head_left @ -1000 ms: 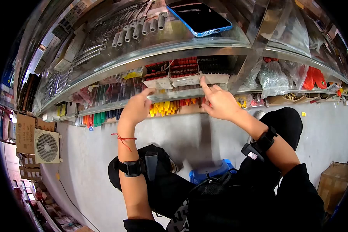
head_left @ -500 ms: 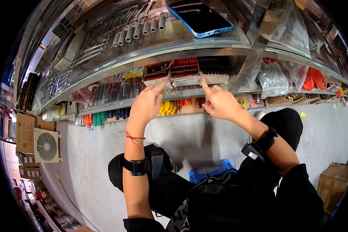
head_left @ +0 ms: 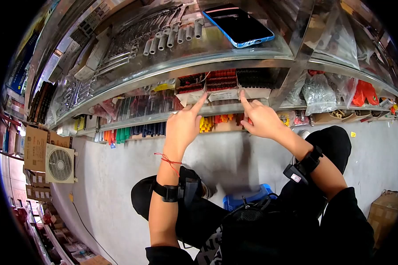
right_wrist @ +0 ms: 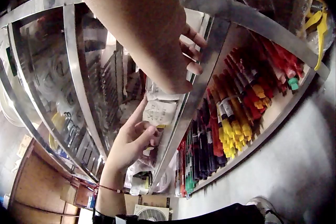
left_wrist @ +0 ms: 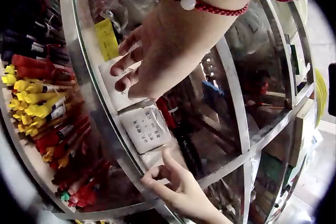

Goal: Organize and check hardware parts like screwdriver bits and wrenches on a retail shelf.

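Note:
Three white boxes sit side by side in the shelf. The left box point(head_left: 190, 98) and the middle box point(head_left: 222, 95) hold red and black pieces; the right box point(head_left: 258, 93) holds black ones. Handwriting marks the middle box's front in the left wrist view. My left hand point(head_left: 183, 126) reaches up with its index finger extended, fingertip at the seam between the left and middle boxes. My right hand point(head_left: 263, 120) points its index finger at the right box's left front corner, the other fingers loosely bent. Neither hand grips anything.
A glass shelf point(head_left: 172, 62) with a metal edge runs above the boxes, bearing a phone point(head_left: 239, 25) and several socket wrenches point(head_left: 172, 37). Below are yellow-ended tools point(head_left: 205, 125). Plastic bags point(head_left: 318, 93) lie to the right, and a blue stool point(head_left: 250, 196) stands underneath.
My left hand has moved right and up to the boxes, its index finger now straightened. The right hand stays at the right box. The head view has shifted slightly.

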### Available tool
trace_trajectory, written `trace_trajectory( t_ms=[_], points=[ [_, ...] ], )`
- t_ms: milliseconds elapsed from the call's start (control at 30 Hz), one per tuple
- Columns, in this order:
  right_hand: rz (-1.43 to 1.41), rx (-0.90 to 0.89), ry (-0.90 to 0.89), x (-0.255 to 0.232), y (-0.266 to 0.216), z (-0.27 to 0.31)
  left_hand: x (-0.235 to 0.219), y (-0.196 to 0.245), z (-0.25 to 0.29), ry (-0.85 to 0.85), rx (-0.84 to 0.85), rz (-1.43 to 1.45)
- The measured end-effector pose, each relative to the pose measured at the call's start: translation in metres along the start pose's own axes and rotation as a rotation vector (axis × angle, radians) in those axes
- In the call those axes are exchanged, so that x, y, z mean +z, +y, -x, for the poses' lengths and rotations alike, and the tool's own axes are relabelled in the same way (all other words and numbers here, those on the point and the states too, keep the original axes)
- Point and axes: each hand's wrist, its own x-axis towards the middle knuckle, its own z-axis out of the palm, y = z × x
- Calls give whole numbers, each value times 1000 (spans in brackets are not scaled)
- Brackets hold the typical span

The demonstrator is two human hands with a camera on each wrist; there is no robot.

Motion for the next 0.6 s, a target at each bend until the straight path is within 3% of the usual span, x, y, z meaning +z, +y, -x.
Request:
trace_trajectory(
  t_ms=[600],
  points=[
    [15, 23, -17, 1, 0, 0, -4, 26, 5, 182, -63, -105]
  ],
)
